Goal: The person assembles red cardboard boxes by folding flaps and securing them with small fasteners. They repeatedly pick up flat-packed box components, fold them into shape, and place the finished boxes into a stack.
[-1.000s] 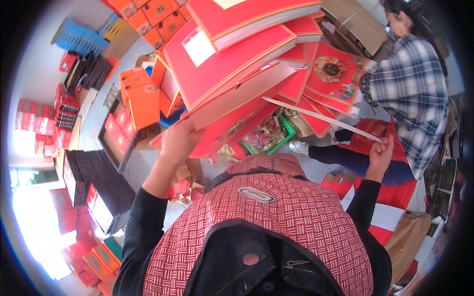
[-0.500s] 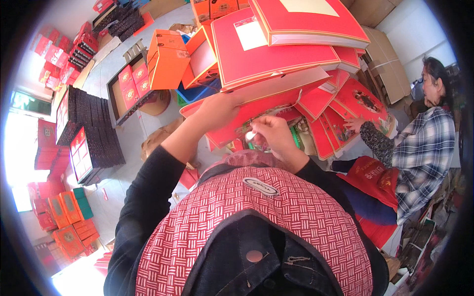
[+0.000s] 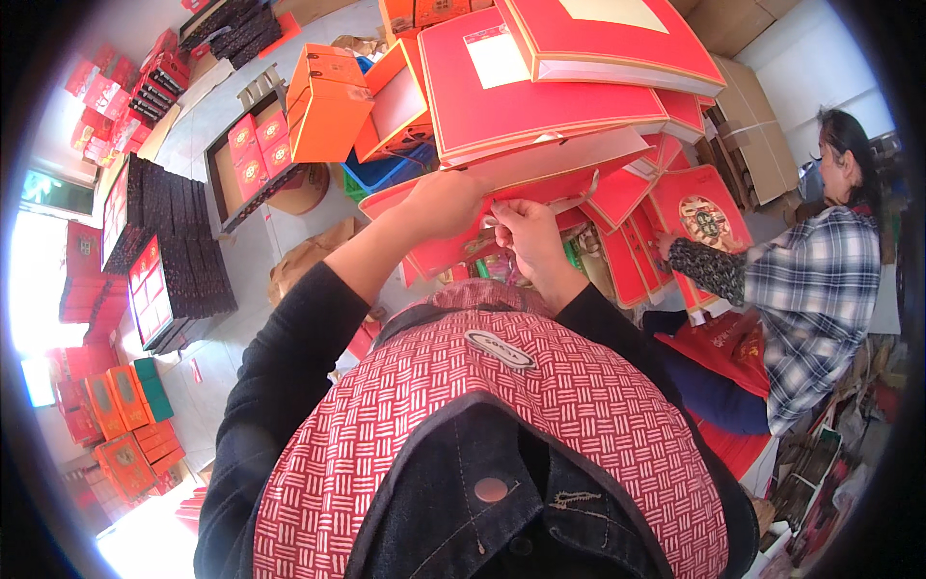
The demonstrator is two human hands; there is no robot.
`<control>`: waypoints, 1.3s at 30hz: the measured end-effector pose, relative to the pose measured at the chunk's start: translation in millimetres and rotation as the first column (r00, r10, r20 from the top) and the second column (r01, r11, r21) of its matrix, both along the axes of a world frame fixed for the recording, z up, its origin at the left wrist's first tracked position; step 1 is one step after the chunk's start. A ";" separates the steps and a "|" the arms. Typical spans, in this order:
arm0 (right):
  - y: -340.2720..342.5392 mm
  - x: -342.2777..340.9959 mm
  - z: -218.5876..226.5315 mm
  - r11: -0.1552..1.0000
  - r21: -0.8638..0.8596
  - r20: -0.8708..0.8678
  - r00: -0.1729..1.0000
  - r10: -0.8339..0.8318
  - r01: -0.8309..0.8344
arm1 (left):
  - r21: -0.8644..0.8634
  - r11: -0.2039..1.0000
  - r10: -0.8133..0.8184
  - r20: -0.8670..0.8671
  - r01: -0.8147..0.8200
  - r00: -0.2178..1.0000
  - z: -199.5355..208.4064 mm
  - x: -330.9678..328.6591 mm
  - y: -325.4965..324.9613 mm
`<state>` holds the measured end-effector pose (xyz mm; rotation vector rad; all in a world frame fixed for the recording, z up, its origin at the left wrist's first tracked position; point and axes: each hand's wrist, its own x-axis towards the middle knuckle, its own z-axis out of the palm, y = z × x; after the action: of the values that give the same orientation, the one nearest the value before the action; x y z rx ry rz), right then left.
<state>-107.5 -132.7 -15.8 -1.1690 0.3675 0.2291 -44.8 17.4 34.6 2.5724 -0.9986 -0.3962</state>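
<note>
A red paper gift bag (image 3: pixel 424 253) with a pale inside lies tilted in front of me, below a stack of similar red bags. My left hand (image 3: pixel 446 205) is closed on its near upper edge. Just right of it, my right hand (image 3: pixel 529 232) has thumb and forefinger pinched together against the bag's red face; whatever lies between those fingertips is too small to make out. A light cord (image 3: pixel 579 193) loops from the bag to the right of my fingers.
Large red bags (image 3: pixel 540 92) are piled beyond my hands. Orange boxes (image 3: pixel 330 106) and a blue crate (image 3: pixel 386 172) stand to their left. Black box stacks (image 3: pixel 183 289) fill the left floor. At right, a co-worker in a plaid garment (image 3: pixel 815 289) handles red bags (image 3: pixel 702 222).
My right hand has moved up from below the bag to close beside my left hand. The co-worker's hand has drawn back, and a bag with a round gold design now shows.
</note>
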 end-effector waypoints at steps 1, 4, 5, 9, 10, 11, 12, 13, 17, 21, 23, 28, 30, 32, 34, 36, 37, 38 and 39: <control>0.4 -0.3 1.4 1.000 0.008 -0.013 1.000 -0.011 0.011 | 0.013 1.000 0.004 0.007 -0.004 1.000 3.3 -1.9 -1.1; -1.1 -2.4 6.3 0.994 0.102 -0.048 0.998 -0.034 0.039 | 0.044 0.999 -0.019 0.041 0.017 0.999 13.4 -8.2 -3.3; -2.1 -3.2 7.7 0.988 0.144 -0.060 0.997 -0.040 0.048 | 0.052 0.998 -0.051 0.062 0.047 0.997 14.4 -9.0 -3.2; -4.5 -4.2 5.3 0.995 0.089 -0.065 0.998 -0.027 0.033 | 0.029 0.992 -0.127 0.064 0.126 0.990 13.5 -12.1 -2.6; -4.1 -3.9 6.3 0.997 0.065 -0.065 0.997 -0.031 0.035 | 0.043 0.990 -0.138 0.060 0.136 0.989 15.7 -13.5 -3.5; -3.6 -4.4 7.8 0.998 0.040 -0.065 0.997 -0.035 0.037 | 0.057 0.988 -0.149 0.056 0.146 0.987 19.2 -15.3 -4.3; -1.7 -5.9 11.9 0.998 0.041 -0.067 0.996 -0.052 0.055 | 0.071 0.986 -0.158 0.051 0.154 0.986 22.6 -17.6 -4.2; 0.4 -7.2 17.1 0.996 0.042 -0.069 0.995 -0.070 0.073 | 0.056 0.985 -0.166 0.057 0.163 0.984 21.7 -19.1 -3.9; 1.2 -12.9 20.0 0.992 0.093 -0.072 0.994 -0.083 0.090 | 0.070 0.977 -0.206 0.074 0.201 0.976 19.6 -24.0 -5.2; 3.3 -14.3 8.6 0.974 -0.207 0.091 0.993 -0.074 0.092 | 0.116 0.964 -0.247 0.067 0.238 0.967 13.5 -24.0 -4.5; 3.2 -13.4 -0.3 0.833 -0.534 0.272 0.962 0.009 0.144 | 0.099 0.971 -0.226 0.059 0.219 0.972 11.0 -21.0 -5.0; 1.5 -11.4 7.5 0.988 0.141 -0.080 0.995 -0.057 0.068 | 0.073 0.985 -0.155 0.009 0.154 0.988 9.1 -22.4 -5.7; 0.3 -12.7 3.9 0.965 0.257 -0.104 0.994 -0.028 0.054 | 0.065 0.986 -0.154 0.003 0.154 0.988 4.1 -24.8 -4.0; -4.9 -13.9 -5.5 0.944 0.329 -0.089 0.996 0.013 0.017 | 0.022 0.990 -0.142 -0.011 0.142 0.990 4.0 -25.6 -3.8; -6.6 -12.3 -3.3 0.922 0.379 -0.090 0.995 -0.052 0.082 | -0.006 0.996 -0.094 -0.006 0.094 0.996 2.7 -22.7 -4.5; -7.4 -12.8 -3.7 0.923 0.367 -0.091 0.992 -0.086 0.113 | -0.020 1.000 -0.014 0.008 0.014 1.000 -2.9 -21.4 -8.1; -7.7 -13.8 -5.2 0.937 0.329 -0.090 0.992 -0.088 0.113 | -0.030 0.999 -0.023 0.005 0.023 1.000 -5.3 -22.1 -7.2; -7.4 -14.9 -6.1 0.950 0.292 -0.088 0.992 -0.090 0.112 | -0.039 0.999 -0.031 0.002 0.031 1.000 -7.5 -23.4 -6.1; -6.7 -14.8 -5.9 0.949 0.294 -0.078 0.993 -0.093 0.112 | -0.049 0.998 -0.041 0.002 0.041 0.999 -8.0 -23.7 -5.5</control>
<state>-122.4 -139.4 -21.7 -0.8443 0.4320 0.2226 -68.4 12.0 26.5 2.5121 -1.0502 -0.3762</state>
